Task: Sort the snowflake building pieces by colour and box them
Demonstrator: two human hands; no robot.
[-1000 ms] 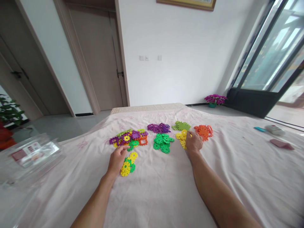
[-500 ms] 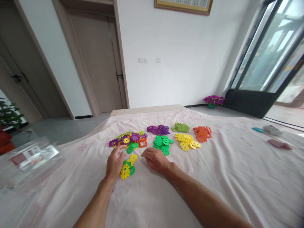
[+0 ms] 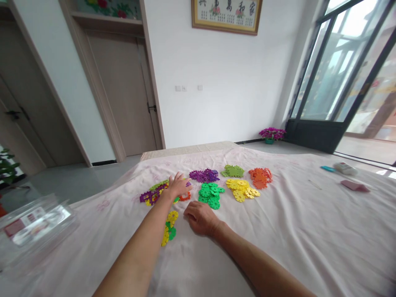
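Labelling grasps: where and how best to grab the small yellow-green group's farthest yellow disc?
I'd pinch the yellow disc by its right rim, right hand coming from the right: that edge looks uncovered; the left forearm crowds the left.

A wrinkled pale pink cloth [image 3: 284,231] lies over a beige layer [image 3: 188,151] showing at the far edge. At left lies a clear plastic package [image 3: 35,237], then a mixed-colour heap [image 3: 150,196], with yellow and green discs [image 3: 169,226] nearer. Further right lie a purple pile [image 3: 204,176], green pile [image 3: 210,194], lime pile [image 3: 233,171], yellow pile [image 3: 240,189] and orange pile [image 3: 260,177], then a pink piece [image 3: 354,185].
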